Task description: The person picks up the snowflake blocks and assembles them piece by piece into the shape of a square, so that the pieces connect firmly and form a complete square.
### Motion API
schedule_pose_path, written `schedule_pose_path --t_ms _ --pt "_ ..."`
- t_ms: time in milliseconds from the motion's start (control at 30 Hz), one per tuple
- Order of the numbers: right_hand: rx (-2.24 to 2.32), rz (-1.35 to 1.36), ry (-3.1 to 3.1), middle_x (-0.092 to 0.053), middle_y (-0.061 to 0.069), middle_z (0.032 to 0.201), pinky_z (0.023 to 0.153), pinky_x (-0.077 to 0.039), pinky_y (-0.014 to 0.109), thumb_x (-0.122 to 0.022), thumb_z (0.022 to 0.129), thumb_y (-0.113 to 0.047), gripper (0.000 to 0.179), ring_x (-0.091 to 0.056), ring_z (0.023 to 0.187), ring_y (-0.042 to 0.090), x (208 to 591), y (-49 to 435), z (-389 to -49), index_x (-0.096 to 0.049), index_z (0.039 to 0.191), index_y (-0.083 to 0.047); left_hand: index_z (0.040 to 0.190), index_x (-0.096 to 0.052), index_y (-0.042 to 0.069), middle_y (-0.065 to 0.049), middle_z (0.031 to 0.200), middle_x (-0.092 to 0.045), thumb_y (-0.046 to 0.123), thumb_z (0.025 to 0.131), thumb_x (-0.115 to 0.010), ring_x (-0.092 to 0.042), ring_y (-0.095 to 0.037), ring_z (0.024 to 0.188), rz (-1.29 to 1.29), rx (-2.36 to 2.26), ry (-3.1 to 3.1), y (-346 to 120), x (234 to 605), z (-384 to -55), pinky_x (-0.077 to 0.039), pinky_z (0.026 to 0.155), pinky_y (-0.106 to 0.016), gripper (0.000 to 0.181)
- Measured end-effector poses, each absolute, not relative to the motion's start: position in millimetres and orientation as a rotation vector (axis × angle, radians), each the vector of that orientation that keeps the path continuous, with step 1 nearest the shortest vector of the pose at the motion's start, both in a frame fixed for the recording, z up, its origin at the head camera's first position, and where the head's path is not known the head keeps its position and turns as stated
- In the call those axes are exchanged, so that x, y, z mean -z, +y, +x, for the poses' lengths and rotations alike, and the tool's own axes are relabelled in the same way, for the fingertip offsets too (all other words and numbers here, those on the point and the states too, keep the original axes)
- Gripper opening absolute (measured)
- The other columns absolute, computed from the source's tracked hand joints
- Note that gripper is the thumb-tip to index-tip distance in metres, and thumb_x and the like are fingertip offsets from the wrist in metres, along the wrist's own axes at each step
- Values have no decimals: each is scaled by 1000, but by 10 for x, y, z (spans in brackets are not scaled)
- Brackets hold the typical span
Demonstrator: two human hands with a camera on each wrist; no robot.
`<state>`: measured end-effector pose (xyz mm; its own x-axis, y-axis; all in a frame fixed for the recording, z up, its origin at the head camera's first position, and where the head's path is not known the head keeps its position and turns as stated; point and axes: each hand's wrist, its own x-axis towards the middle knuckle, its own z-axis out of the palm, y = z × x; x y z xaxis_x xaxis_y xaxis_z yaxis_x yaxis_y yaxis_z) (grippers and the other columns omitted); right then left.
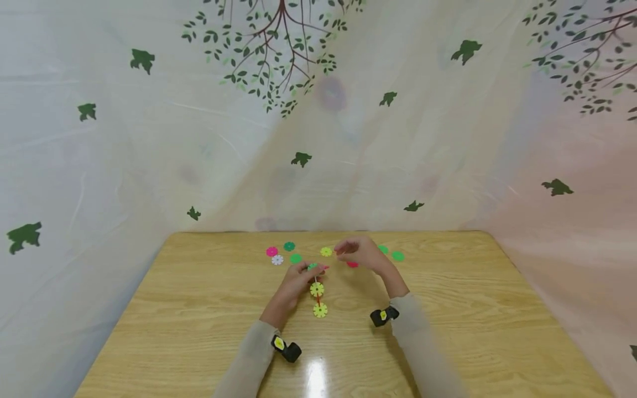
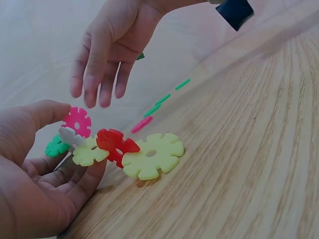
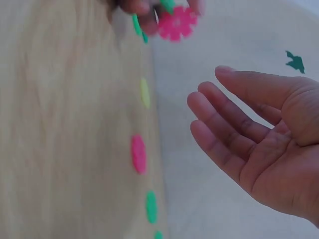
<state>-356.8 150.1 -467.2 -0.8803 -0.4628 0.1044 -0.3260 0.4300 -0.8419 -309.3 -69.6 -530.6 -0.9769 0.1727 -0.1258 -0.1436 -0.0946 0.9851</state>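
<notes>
My left hand (image 1: 294, 286) holds a chain of interlocking notched plastic discs by its upper end. In the left wrist view, the thumb presses against a pink disc (image 2: 83, 117), beside a green disc (image 2: 56, 146) and a white disc (image 2: 70, 136). From there run a yellow disc (image 2: 87, 157), a red disc (image 2: 111, 141) and a larger-looking yellow disc (image 2: 167, 149) at the free end. My right hand (image 1: 362, 252) hovers to the right of the chain above the far part of the table, its fingers loosely bent with nothing in them.
Loose discs lie in a rough row along the far side of the wooden table (image 1: 199, 320): a pink disc (image 1: 271, 251), a white disc (image 1: 277, 260), a yellow disc (image 1: 325, 251), another pink disc (image 1: 353, 265) and several green discs (image 1: 398, 256). Behind hangs a leaf-patterned cloth (image 1: 239, 182).
</notes>
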Motion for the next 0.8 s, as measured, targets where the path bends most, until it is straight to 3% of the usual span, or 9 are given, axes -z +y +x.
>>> schedule_pose_path --t_ms 167,300,500,800 --pt "1331 -650 2646 -74 21 100 76 -57 29 -71 92 1 19 -70 87 22 4621 1702 -3694 -71 108 11 114 -68 -1 -18 119 -73 24 99 -68 -65 -13 88 13 -2174 1953 -714 5329 -3111 -52 76 -22 29" --pt "1232 -657 2671 -73 19 94 70 -53 25 -74 90 0 17 -64 80 16 4691 1791 -3775 -72 104 9 110 -68 0 -18 123 -72 25 99 -68 -65 -14 89 -6 -2157 1976 -733 5325 -3121 -51 78 -23 28" --pt "1190 -590 2576 -71 20 87 64 -52 30 -72 89 3 17 -59 69 13 4806 1826 -3839 -72 105 8 110 -68 1 -20 125 -70 25 99 -69 -64 -14 89 -16 -2151 1971 -737 5310 -3122 -49 77 -24 26" --pt "1047 -598 2603 -67 10 78 57 -44 21 -79 85 1 20 -53 64 8 4873 1794 -3884 -73 103 5 113 -69 1 -18 120 -73 24 99 -69 -65 -12 88 -1 -2166 1953 -696 5302 -3109 -51 77 -23 27"
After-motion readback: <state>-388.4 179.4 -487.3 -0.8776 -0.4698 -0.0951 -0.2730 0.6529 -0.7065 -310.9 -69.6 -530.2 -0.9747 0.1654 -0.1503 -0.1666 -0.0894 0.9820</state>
